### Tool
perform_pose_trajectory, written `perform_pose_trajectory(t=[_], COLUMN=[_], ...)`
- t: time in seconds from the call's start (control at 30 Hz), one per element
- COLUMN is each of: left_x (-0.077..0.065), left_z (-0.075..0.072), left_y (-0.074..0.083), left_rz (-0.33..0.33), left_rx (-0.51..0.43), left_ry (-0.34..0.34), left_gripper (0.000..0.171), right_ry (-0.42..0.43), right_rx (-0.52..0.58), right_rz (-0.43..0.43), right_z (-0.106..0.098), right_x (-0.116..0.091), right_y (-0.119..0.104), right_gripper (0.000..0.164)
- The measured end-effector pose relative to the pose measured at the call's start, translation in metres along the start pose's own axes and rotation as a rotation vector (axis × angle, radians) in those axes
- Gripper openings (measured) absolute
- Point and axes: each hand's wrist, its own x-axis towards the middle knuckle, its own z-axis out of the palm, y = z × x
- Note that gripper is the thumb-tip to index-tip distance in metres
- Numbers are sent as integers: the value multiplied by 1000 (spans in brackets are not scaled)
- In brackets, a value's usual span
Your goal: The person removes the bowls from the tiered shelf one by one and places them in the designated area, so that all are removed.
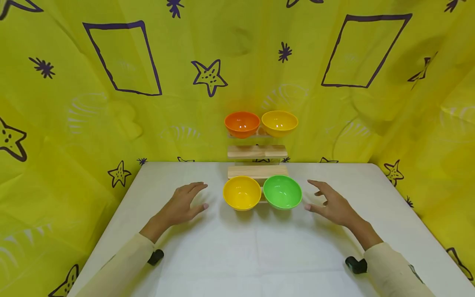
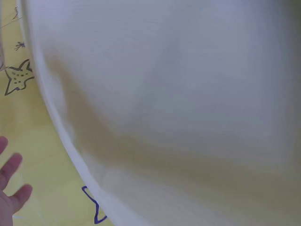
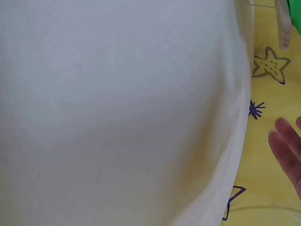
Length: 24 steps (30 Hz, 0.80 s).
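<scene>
In the head view my left hand (image 1: 182, 205) is over the table to the left of a yellow bowl (image 1: 242, 193), thumb and fingers spread and holding nothing. My right hand (image 1: 332, 203) mirrors it, to the right of a green bowl (image 1: 283, 192), also with nothing in it. Both bowls sit side by side at the front of a stepped wooden rack (image 1: 257, 171). On the rack's top level are an orange bowl (image 1: 242, 124) and a second yellow bowl (image 1: 280, 123). Fingers of my left hand (image 2: 11, 188) and right hand (image 3: 288, 148) show at the edges of the wrist views.
A white cloth covers the table (image 1: 230, 247). Behind and on both sides hangs a yellow curtain (image 1: 245, 49) with dark star and frame drawings. Dark wrist devices (image 1: 356, 265) stick out beneath the pale sleeves (image 1: 395, 268). Two bare wooden steps (image 1: 257, 151) lie between the bowl pairs.
</scene>
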Motion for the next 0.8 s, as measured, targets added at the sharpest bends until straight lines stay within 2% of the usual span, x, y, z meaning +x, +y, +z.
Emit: perform_pose_trajectory(t=[0.17,0.23,0.43,0.67,0.8], left_x=[17,25,43,60,73], left_z=[-1,0,4,5,7], left_y=[3,3,1,2,4], left_rz=[-63,-96,-140,-242,-251], left_rx=[-151,-218,-386,-436,-459], left_ry=[1,1,63,67,61], left_gripper=[55,53,44,35,34], right_ry=[50,53,20,1,3], right_rx=[126,169,297,414,448], right_rz=[-21,-25,0,30,11], right_z=[-4,-5,-4,8,11], right_x=[4,6,9,10,12], right_y=[-2,-2,-6,-10,-12], right_gripper=[62,58,56,59,61])
